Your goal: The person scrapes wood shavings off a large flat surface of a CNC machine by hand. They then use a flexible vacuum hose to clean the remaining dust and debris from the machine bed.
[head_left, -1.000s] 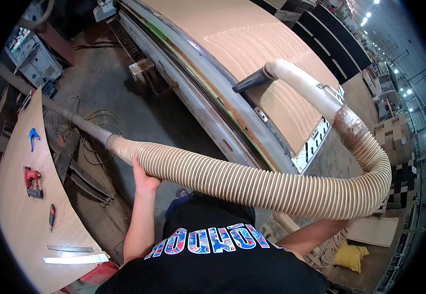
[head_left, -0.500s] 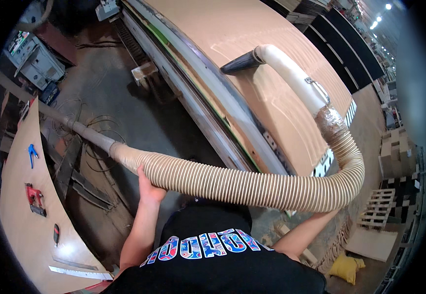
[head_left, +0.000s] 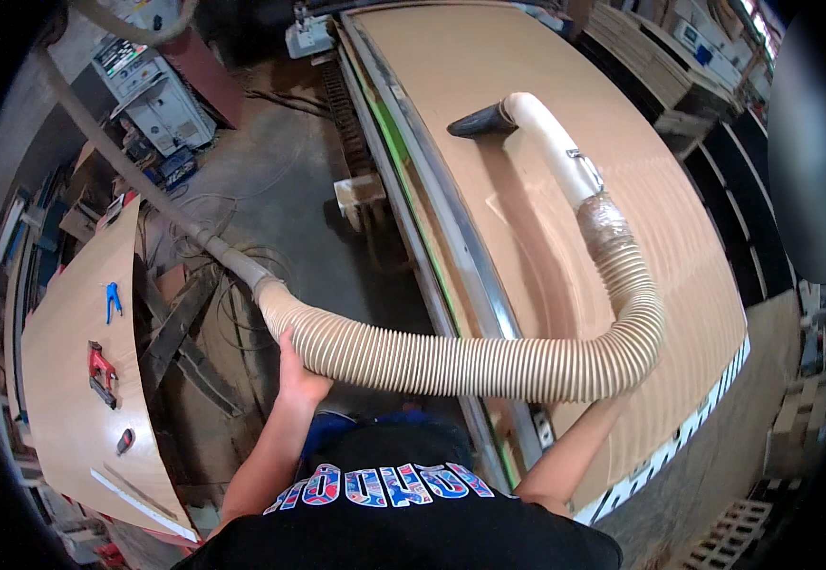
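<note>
A ribbed beige suction hose (head_left: pixel 451 366) runs across in front of me, joined at the left to a narrower grey duct (head_left: pixel 228 256). My left hand (head_left: pixel 301 378) is closed round the hose's left end from below, thumb up along its near side. My right hand (head_left: pixel 613 407) holds the hose from beneath near its right bend, its fingers hidden behind the ribs. From that bend the hose curls away to a silver-taped joint (head_left: pixel 605 220), then a white tube (head_left: pixel 548 138) with a metal handle (head_left: pixel 588 169). A dark flat nozzle (head_left: pixel 482 122) ends it, over a large brown board (head_left: pixel 489 57) marked with curved dust lines.
The board lies on a long machine bed with a metal side rail (head_left: pixel 432 209). At left, a wooden sheet (head_left: pixel 80 332) carries a blue air gun (head_left: pixel 113 300), a red nail gun (head_left: pixel 101 372) and a ruler (head_left: pixel 142 503). A white control cabinet (head_left: pixel 161 100) stands behind; cables lie on the floor.
My view has turned right and the board fills more of it. The nozzle and hose have swung with me, the nozzle now farther in from the board's near right end. Both hands keep their hold.
</note>
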A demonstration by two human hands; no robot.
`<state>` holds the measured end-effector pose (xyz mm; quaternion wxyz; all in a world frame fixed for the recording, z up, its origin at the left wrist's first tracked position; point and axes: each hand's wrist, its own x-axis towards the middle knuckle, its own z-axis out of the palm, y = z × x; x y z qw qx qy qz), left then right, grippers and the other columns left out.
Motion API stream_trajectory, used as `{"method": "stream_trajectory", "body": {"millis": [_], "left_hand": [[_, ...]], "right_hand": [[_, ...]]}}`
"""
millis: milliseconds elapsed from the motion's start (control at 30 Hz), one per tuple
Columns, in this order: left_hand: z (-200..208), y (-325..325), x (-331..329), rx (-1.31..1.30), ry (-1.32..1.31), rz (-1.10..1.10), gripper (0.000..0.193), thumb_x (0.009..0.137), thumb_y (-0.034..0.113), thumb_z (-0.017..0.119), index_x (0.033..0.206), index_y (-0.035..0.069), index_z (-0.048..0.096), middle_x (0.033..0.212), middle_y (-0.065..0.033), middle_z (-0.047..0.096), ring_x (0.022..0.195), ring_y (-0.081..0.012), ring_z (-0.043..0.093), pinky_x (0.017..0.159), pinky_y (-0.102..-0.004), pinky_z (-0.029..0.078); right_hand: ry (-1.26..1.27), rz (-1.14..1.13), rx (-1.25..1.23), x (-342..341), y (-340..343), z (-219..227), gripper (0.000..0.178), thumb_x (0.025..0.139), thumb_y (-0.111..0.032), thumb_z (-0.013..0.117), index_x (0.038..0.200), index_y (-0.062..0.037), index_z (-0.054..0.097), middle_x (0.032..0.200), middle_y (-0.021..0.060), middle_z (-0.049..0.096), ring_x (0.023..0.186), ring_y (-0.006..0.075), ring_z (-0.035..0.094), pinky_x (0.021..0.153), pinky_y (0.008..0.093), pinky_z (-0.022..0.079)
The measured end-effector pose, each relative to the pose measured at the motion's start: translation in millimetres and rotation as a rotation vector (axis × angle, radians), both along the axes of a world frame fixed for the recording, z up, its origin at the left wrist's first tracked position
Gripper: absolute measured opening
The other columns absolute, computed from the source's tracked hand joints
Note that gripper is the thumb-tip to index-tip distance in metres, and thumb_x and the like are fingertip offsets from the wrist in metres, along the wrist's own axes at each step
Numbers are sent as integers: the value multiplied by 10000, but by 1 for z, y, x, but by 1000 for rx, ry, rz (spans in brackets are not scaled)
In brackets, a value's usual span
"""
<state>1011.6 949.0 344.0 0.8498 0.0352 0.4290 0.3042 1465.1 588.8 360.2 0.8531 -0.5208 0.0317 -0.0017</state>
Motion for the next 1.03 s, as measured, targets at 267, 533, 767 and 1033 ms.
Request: {"method": "stream_trajectory", "body": {"millis": [267,533,767,1033], "left_hand": [[-17,78,37,-1,-17,50,768,998,637,544,1553,107,506,1544,-157,575,1399,-374,561,1189,-602,418],[-71,238,37,-14,-135,99,644,1024,570,542,1411,63,629,1407,-164,681,1283,-377,649,1141,-566,478],[-73,440,70,40,-291,265,549,1072,482,543,1400,49,622,1353,-170,697,1245,-353,668,1115,-552,516],[-36,621,68,66,-139,429,634,1012,524,639,1463,81,596,1424,-144,681,1285,-336,657,1178,-555,453]], "right_hand": [[17,387,-124,34,208,-33,619,1004,-474,651,1448,-53,558,1288,126,694,1184,250,683,991,461,571],[-120,672,-38,19,423,-52,537,1057,-408,509,1428,-22,554,1329,169,679,1244,291,651,1104,504,490],[174,654,452,-8,619,18,730,1037,-491,391,1543,30,472,1471,276,594,1382,432,575,1178,576,472],[-278,653,-242,80,793,-42,794,1027,-519,515,1593,29,412,1520,276,559,1357,403,609,1149,573,508]]}}
